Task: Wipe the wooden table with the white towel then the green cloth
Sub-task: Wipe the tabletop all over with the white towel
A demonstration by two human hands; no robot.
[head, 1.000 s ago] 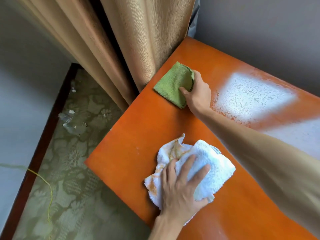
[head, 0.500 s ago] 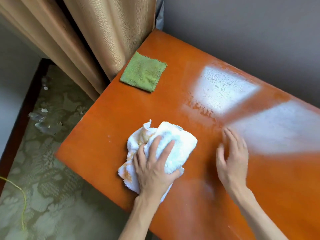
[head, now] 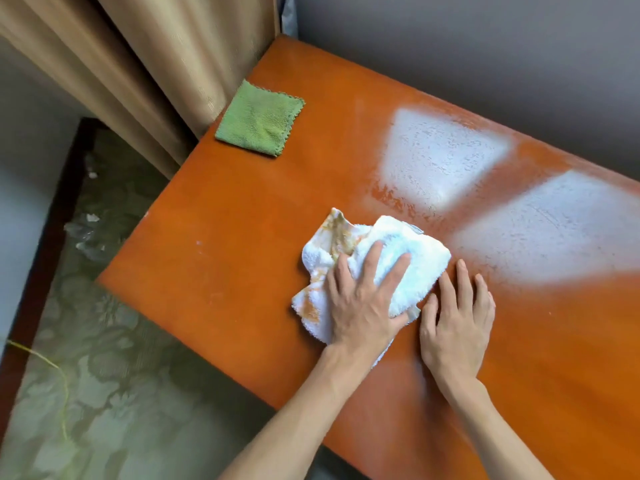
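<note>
The orange wooden table (head: pixel 242 244) fills the middle and right of the view. A crumpled white towel (head: pixel 412 258) with orange-brown stains lies near its front left part. My left hand (head: pixel 363 299) presses flat on the towel, fingers spread over it. My right hand (head: pixel 457 320) rests flat on the bare wood just right of the towel, its fingertips touching the towel's edge. A green cloth (head: pixel 259 119), spread flat, lies alone at the table's far left edge next to the curtain.
A beige curtain (head: pixel 156 64) hangs at the table's far left corner. A grey wall (head: pixel 485 46) runs behind the table. Two bright light patches (head: pixel 443 161) lie on the wood. Patterned carpet (head: pixel 86 375) with a yellow cord and some scraps lies to the left.
My right hand let go of the green cloth, left it flat by the curtain, and came back beside the towel. My left hand slid the towel rightwards along the table.
</note>
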